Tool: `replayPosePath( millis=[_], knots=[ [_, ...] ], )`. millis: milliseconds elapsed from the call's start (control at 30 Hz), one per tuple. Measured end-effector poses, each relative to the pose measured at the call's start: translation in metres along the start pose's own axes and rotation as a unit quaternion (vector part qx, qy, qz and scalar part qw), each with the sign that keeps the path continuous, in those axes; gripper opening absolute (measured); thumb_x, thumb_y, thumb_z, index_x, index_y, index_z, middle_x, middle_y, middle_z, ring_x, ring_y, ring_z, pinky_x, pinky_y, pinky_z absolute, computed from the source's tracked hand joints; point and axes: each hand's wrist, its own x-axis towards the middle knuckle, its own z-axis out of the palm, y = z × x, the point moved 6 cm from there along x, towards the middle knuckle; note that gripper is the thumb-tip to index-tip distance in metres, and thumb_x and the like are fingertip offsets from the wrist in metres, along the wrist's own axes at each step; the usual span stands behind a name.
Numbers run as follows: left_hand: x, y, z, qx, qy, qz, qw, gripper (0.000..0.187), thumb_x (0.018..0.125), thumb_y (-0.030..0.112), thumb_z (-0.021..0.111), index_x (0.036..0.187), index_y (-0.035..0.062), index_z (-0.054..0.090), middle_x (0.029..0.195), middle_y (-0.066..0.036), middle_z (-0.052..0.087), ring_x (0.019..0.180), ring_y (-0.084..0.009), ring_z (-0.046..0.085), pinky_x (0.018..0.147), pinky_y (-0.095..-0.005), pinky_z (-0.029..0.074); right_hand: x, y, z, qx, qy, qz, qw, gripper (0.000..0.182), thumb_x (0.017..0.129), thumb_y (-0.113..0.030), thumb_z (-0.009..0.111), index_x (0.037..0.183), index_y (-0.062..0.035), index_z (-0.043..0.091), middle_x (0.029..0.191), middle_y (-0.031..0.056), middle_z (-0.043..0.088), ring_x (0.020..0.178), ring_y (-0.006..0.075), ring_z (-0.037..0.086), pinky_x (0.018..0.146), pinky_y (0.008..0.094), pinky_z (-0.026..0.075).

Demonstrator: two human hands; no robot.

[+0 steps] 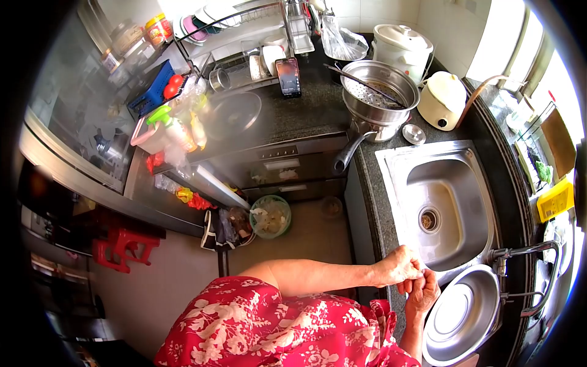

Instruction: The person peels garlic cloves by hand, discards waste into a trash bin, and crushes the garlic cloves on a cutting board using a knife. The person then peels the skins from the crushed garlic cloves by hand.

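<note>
My left hand [396, 267] reaches over the counter edge at the near corner of the steel sink [449, 180]. Its fingers are drawn together and meet those of my right hand [423, 293]. Both hands are closed in a pinch at the same spot, and whatever they hold is too small or hidden to make out. A round steel basin [460, 312] sits just right of my right hand, below the tap [529, 249]. Some light brown bits lie in the sink's drain strainer [429, 220].
A steel steamer pot [373, 113] stands beyond the sink, its black handle [350, 156] jutting over the counter edge. Near it are a cream cooker [441, 101], a small lid [414, 134] and a propped phone [288, 77]. A green bin [271, 217] stands on the floor.
</note>
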Motion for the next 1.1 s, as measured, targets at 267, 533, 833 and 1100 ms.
replayPosePath(
  millis=[267,533,833,1100],
  knots=[
    [0.006,0.017,0.002,-0.129,-0.115,-0.03,0.984,0.014,0.086,0.004,0.047,0.089,-0.0064,0.056,0.078,-0.015,0.062,0.068,-0.0192,0.063,0.061,-0.0294,0.054,0.006,0.001,-0.006,0.373,-0.04,0.27,0.887,0.014,0.08,-0.01,0.053,0.085,0.0025,0.058,0.053,0.0018,0.048,0.039,0.0077,0.039,0.036,0.0221,0.029],
    [0.012,-0.001,0.016,-0.114,-0.137,-0.119,0.977,0.012,0.087,0.006,0.05,0.091,-0.0043,0.056,0.081,-0.014,0.061,0.063,-0.0175,0.062,0.057,-0.0287,0.053,-0.009,0.014,-0.018,0.532,-0.024,0.284,0.797,0.009,0.077,-0.002,0.052,0.083,0.0044,0.056,0.06,0.0077,0.052,0.043,0.0102,0.04,0.04,0.0237,0.031],
    [0.02,-0.021,0.058,0.249,-0.164,0.004,0.954,0.012,0.084,-0.002,0.048,0.093,-0.007,0.055,0.064,-0.008,0.06,0.049,-0.0106,0.055,0.044,-0.0218,0.045,-0.039,0.02,-0.042,0.393,-0.01,0.291,0.872,0.022,0.082,-0.025,0.06,0.083,-0.0025,0.06,0.063,-0.0001,0.054,0.051,0.0046,0.043,0.045,0.0192,0.035],
    [0.01,-0.062,0.114,0.242,-0.319,-0.106,0.91,0.012,0.08,-0.006,0.052,0.091,-0.0061,0.048,0.068,-0.013,0.06,0.05,-0.0169,0.059,0.046,-0.0238,0.048,-0.111,0.048,-0.062,0.492,0.155,0.302,0.802,0.016,0.085,-0.016,0.057,0.078,-0.0019,0.057,0.056,-0.0005,0.049,0.042,0.0048,0.04,0.038,0.0181,0.029]
  ],
)
